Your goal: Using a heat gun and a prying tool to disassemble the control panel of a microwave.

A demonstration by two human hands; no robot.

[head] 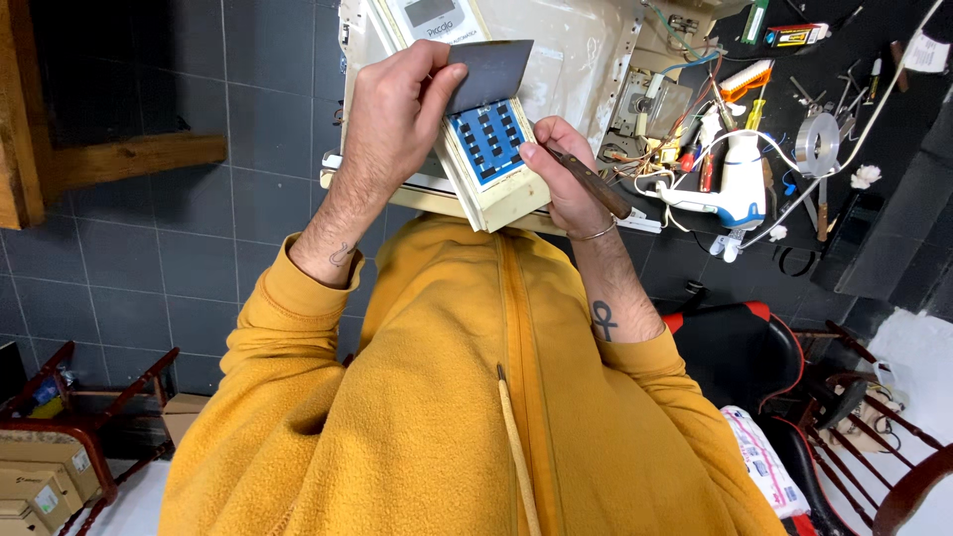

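At centre, left hand [392,109] pinches 1 dark flap [488,71] off 1 cream panel [496,164]; right hand [561,164] grips 1 wood-handled tool [588,179]

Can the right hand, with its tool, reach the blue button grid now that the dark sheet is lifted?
Probably yes: the left hand holds the dark sheet up, so the blue grid lies uncovered beside the right hand.
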